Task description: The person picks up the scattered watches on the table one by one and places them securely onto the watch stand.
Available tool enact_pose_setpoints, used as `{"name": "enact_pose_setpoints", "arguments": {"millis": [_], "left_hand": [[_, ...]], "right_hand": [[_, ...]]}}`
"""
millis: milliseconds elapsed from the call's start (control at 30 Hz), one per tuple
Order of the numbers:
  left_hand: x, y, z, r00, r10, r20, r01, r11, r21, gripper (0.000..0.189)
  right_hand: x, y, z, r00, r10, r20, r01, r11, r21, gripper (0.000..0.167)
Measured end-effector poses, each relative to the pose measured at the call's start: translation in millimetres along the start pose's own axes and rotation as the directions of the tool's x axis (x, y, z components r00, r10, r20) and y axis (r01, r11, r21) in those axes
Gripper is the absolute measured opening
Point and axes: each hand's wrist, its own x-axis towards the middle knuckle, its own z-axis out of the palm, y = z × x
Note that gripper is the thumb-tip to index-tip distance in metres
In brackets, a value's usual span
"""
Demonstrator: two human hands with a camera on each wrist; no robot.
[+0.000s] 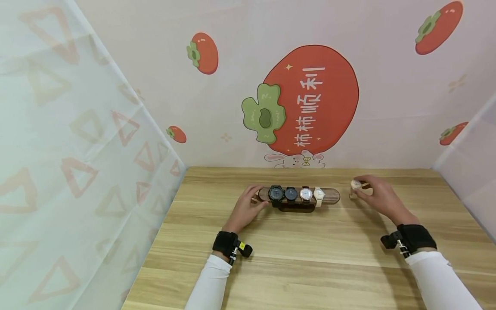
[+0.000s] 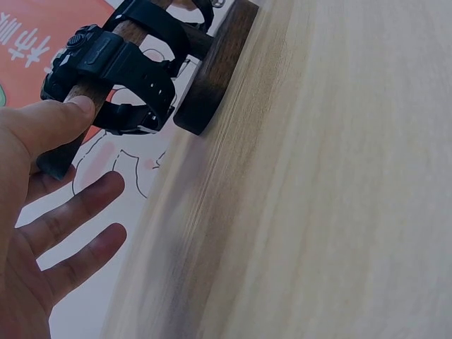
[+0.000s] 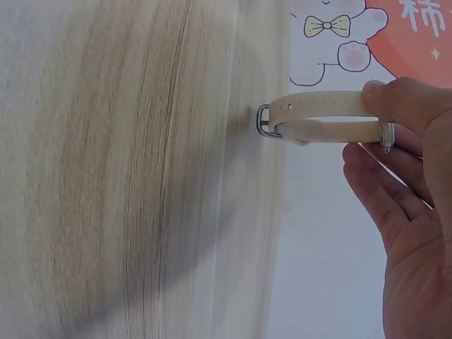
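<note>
A dark wooden watch stand [image 1: 332, 196] carries a row of several watches: a bulky black watch [image 1: 276, 193] at the left, then a dark-faced watch [image 1: 291, 194], one with a red strap [image 1: 305, 193] and one with a cream strap [image 1: 319, 194]. My left hand [image 1: 243, 211] grips the bar's left end, thumb [image 2: 63, 120] on the wood beside the black watch, other fingers spread. Right of the stand, my right hand [image 1: 381, 198] pinches another cream-strapped watch [image 3: 325, 104] between thumb and fingers. Its strap is buckled into a loop, with the buckle [image 3: 265, 123] pointing away from the palm.
The stand's base [image 1: 296, 208] rests on the wood-grain table [image 1: 294, 267]. Behind it rises a back wall covering [image 1: 232, 99] printed with persimmons, and a pale patterned sheet [image 1: 77, 172] hangs on the left. Both wrists wear black straps with small cameras.
</note>
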Motion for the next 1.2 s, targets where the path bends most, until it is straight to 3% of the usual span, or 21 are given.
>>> {"name": "enact_pose_setpoints", "arguments": {"millis": [267, 500, 1200], "left_hand": [[-0.5, 0.7, 0.1, 1.0, -0.005, -0.005, 0.005, 1.0, -0.005, 0.061], [-1.3, 0.7, 0.3, 1.0, -0.005, -0.009, 0.005, 1.0, -0.001, 0.06], [-1.8, 0.2, 0.7, 1.0, -0.009, -0.009, 0.009, 1.0, -0.019, 0.061]], "right_hand": [[1.5, -5.1, 6.4, 0.997, -0.072, -0.037, 0.072, 0.997, -0.002, 0.041], [-0.6, -16.4, 7.3, 0.997, -0.071, -0.018, 0.071, 0.997, 0.027, 0.04], [-9.2, -41.7, 13.3, 0.986, -0.159, -0.042, 0.158, 0.987, -0.016, 0.044]]}}
